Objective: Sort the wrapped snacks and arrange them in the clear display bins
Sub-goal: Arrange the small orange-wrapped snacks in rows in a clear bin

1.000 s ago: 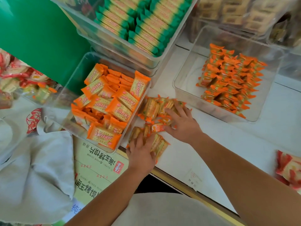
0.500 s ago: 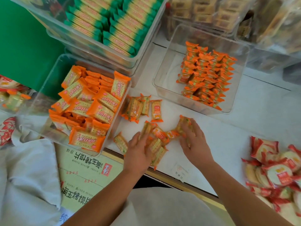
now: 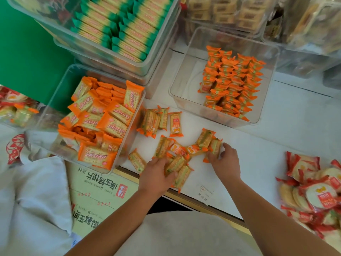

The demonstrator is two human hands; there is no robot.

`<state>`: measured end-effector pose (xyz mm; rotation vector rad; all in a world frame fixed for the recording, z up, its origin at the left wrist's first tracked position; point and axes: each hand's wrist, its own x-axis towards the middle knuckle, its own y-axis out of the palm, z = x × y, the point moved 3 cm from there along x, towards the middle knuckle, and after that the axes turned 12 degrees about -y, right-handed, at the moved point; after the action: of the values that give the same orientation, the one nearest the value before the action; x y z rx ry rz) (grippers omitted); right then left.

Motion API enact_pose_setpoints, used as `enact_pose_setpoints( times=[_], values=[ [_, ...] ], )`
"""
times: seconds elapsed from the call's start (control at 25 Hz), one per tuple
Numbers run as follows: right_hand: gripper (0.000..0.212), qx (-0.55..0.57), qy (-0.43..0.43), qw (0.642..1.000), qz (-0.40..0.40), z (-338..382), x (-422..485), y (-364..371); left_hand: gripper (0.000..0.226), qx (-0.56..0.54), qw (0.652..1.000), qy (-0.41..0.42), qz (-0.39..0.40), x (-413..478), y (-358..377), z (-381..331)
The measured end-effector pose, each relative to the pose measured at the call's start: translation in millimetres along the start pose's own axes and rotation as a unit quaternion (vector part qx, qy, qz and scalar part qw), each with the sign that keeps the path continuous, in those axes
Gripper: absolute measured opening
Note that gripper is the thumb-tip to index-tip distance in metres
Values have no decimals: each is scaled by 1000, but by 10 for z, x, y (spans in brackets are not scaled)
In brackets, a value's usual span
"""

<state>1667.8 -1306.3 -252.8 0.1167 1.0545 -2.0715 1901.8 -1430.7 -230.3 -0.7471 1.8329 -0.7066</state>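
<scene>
Several small orange-ended snack packs [image 3: 177, 146] lie loose on the white counter, with a second little cluster [image 3: 156, 121] farther back. My left hand [image 3: 156, 174] curls its fingers over packs [image 3: 177, 165] at the counter's front edge. My right hand [image 3: 224, 159] grips packs [image 3: 214, 145] at the right end of the pile. Behind them stands a clear bin [image 3: 180, 100] holding neat rows of the same small packs [image 3: 230, 84]. To the left, another clear bin [image 3: 55, 100] is full of larger orange cracker packs [image 3: 103, 119].
Stacked clear bins with green-ended packs [image 3: 118, 28] stand at the back left, more bins with pale packs [image 3: 230, 13] at the back right. Red-wrapped round crackers [image 3: 313, 189] lie heaped at the right. A printed carton [image 3: 96, 196] and white cloth [image 3: 33, 200] sit below the counter edge.
The view has shifted right and nearer. Both hands drew back from the far cluster toward the counter's front, gathering packs; my right hand moved right to the pile's end.
</scene>
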Motion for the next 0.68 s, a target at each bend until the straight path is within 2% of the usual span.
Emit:
enact_pose_setpoints(
  times=[0.08, 0.2, 0.28, 0.36, 0.44, 0.56, 0.68],
  values=[
    [60, -6, -5, 1000, 4, -12, 47, -17, 42, 58, 998, -1, 0, -50, 55, -91],
    [52, -1, 19, 999, 32, -64, -67, -149, 38, 56, 998, -24, -7, -121, 128, -121],
    [48, 108, 63, 991, 46, -95, -225, -288, 34, 23, 999, -36, -18, -187, 91, -168],
    [42, 267, 107, 954, 81, -50, -404, -442, 32, -55, 997, -58, -24, -276, 10, -259],
    [32, 401, 108, 901, 129, 54, -587, -621, 32, -148, 986, -69, -22, -420, -77, -443],
    [38, 512, 83, 834, 190, 228, -783, -842, 38, -281, 958, -52, -1, -684, -154, -761],
    [38, 518, 58, 830, 199, 371, -898, -988, 40, -345, 939, -2, 3, -946, -218, -1052]
  ],
)
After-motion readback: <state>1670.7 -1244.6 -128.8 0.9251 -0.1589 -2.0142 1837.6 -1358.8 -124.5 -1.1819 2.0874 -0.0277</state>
